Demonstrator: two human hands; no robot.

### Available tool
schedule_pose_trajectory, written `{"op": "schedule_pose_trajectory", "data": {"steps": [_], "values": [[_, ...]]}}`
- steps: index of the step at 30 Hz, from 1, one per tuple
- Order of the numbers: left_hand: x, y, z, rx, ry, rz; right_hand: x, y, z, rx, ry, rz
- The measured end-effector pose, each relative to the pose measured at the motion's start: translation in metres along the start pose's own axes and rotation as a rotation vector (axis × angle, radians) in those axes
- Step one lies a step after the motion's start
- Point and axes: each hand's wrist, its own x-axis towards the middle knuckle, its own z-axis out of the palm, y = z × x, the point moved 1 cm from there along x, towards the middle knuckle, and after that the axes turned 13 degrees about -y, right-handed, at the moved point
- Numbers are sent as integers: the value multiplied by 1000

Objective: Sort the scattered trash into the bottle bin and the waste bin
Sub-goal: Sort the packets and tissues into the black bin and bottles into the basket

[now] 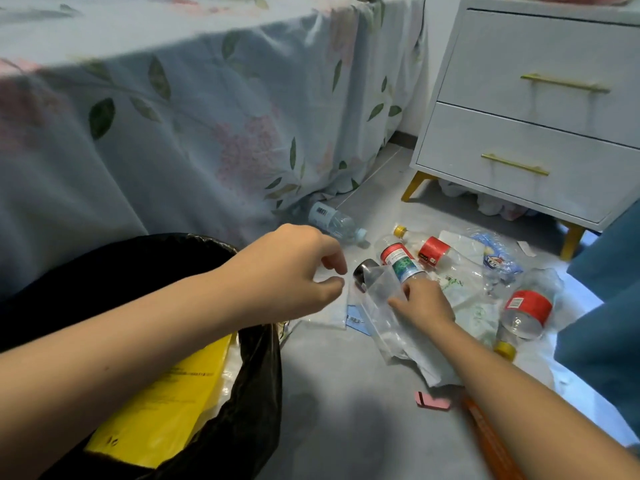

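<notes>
Right hand fingers pinch a clear plastic wrapper that lies partly over a small green-label bottle on the floor. Left hand hovers above the same heap, fingers loosely curled, thumb and forefinger close but nothing visibly between them. Waste bin, black liner, sits just left of the heap with a yellow bag already inside. No bottle bin in view. Still on the floor: clear bottle by the bed, two red-label bottles, blue-print bag, pink scrap, orange strip, more film and paper underneath. Nightstand behind. Judgement: sorting is early, most of the heap untouched. Risks: wrapper is draped on the green-label bottle, so lifting it could drag or roll the bottle, maybe toward the bed; thin film could slip from a light pinch, or pull neighbouring sheets up with it and mix the sorting. Left forearm crosses over the bin rim, so a quick move could knock the liner. With the bottle bin out of sight, bottles could land in the wrong bin.
</notes>
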Motion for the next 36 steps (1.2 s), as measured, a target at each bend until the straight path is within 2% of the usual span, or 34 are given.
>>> {"op": "schedule_pose_trajectory", "data": {"steps": [3,6,8,10,13,15,20,24,27,29,31,33,36], "values": [[-3,-11,7,-24,1,-12,-6,-3,-3,150,27,-77],[-6,-17,8,-65,53,-22,-25,-20,-21,493,70,-164],[-7,-18,4,-95,102,-24,-47,-40,-39,740,13,-233],[-10,-20,-3,-145,155,-27,-74,-66,-61,884,-113,-343],[-18,-23,-16,-185,263,-59,-115,-106,-91,810,-348,-544],[-27,-23,-25,-212,283,-98,-137,-130,-105,734,-444,-640],[-59,-30,-43,-478,110,-88,-161,-173,-113,653,-531,-789],[-88,-49,-44,-600,146,-122,-160,-183,-99,591,-542,-775],[-110,-81,-32,-645,166,-269,-148,-180,-85,543,-469,-730],[-123,-107,-16,-636,138,-384,-134,-167,-76,448,-351,-697],[-131,-130,2,-488,99,-508,-113,-142,-67,371,-238,-614],[-136,-146,16,-234,19,-596,-91,-109,-59,354,-166,-496],[-139,-155,28,41,-173,-633,-67,-57,-53,303,-79,-303]]}}
